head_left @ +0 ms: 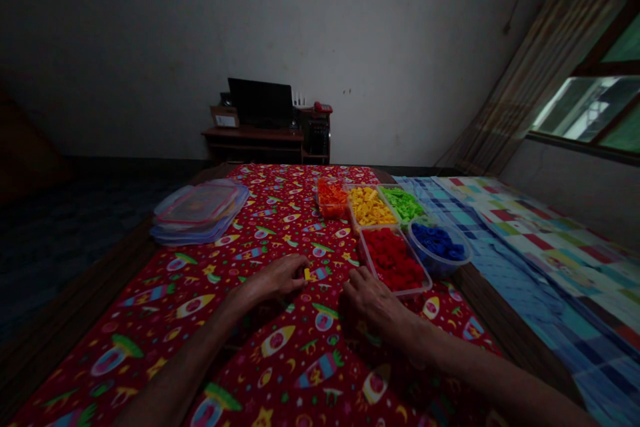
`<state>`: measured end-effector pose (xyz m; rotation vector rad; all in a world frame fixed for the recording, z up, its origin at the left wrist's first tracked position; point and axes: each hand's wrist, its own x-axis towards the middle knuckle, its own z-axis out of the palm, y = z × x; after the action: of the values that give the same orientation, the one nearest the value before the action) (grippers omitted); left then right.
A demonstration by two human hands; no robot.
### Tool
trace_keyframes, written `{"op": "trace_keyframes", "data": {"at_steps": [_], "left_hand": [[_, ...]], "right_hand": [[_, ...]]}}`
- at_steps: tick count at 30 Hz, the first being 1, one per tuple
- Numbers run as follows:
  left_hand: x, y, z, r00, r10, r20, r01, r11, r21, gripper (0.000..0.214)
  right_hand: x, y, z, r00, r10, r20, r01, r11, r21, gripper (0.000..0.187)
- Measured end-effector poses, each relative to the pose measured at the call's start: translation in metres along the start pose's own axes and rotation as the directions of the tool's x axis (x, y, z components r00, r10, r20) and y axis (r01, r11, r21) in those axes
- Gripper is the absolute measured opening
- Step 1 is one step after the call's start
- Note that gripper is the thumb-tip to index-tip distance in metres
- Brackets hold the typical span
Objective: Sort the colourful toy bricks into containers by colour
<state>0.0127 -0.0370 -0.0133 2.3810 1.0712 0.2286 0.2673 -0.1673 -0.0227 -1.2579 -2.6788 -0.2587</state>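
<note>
Lids (200, 207) off, stacked left; colour-sorted pieces (370, 205) apparently mostly unused in tubs (413, 291), right; one yellow piece (307, 274) out, pinched by left hand (286, 274) mid-scene; right hand (371, 295) half-curled, contents cannot be told

Clear, smooth plastic on the rectangular tub (414, 291), and here's the round tub (443, 268), translucent plastic with a faint shine along its rim! Red pieces (393, 260), blue pieces (437, 242), yellow pieces (371, 205), all plastic by the look of them. Across to the stacked lids (200, 207): see-through plastic, softly glossy. Beneath, the printed tablecloth (285, 363) looks smooth and fairly matt. Cloth again on the checked bedspread (505, 267), slightly rumpled, and fabric folds down the curtain (520, 73). Further back, a wooden-looking desk (253, 135), a cardboard box (225, 116), a smooth, dark monitor (261, 103), and a matt wall (400, 33), lightly marked.
</note>
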Motion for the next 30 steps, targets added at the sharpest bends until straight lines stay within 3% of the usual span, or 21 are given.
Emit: {"op": "trace_keyframes", "data": {"at_steps": [2, 7, 11, 14, 18, 22, 26, 30], "left_hand": [[0.001, -0.001, 0.0, 1.0, 0.0, 0.012, -0.001, 1.0, 0.031, 0.02], [0.0, -0.001, 0.001, 1.0, 0.005, 0.016, -0.006, 0.999, 0.032, 0.019], [-0.002, 0.002, -0.001, 1.0, -0.013, 0.028, 0.013, 1.0, 0.024, 0.015], [-0.003, 0.004, -0.002, 1.0, -0.009, 0.008, 0.009, 0.999, 0.035, 0.016], [0.0, 0.005, 0.002, 1.0, 0.016, -0.004, -0.016, 1.0, -0.009, 0.021], [0.005, 0.012, 0.012, 0.999, 0.042, 0.018, -0.037, 0.977, -0.208, 0.03], [0.007, 0.024, 0.023, 1.0, 0.021, 0.001, -0.019, 0.931, -0.365, 0.036], [0.008, 0.029, 0.027, 1.0, -0.018, -0.018, 0.009, 0.913, -0.409, 0.034]], "right_hand": [[-0.009, -0.004, 0.006, 0.998, -0.045, -0.048, 0.038, 0.99, -0.136, 0.059], [-0.014, -0.036, 0.021, 0.994, -0.061, -0.095, 0.014, 0.902, -0.432, 0.047], [-0.009, -0.046, 0.025, 0.996, 0.004, -0.084, -0.047, 0.853, -0.52, 0.044], [-0.01, -0.041, 0.02, 0.996, -0.029, -0.085, -0.024, 0.831, -0.556, 0.043], [-0.015, -0.027, 0.008, 0.993, -0.118, -0.022, 0.088, 0.838, -0.538, 0.038], [-0.004, -0.005, 0.005, 0.971, -0.24, -0.026, 0.212, 0.901, -0.379, 0.037], [0.011, 0.011, 0.012, 0.974, -0.216, -0.066, 0.196, 0.955, -0.221, 0.033], [0.01, 0.008, 0.019, 0.976, -0.2, -0.088, 0.174, 0.955, -0.24, 0.034]]}}
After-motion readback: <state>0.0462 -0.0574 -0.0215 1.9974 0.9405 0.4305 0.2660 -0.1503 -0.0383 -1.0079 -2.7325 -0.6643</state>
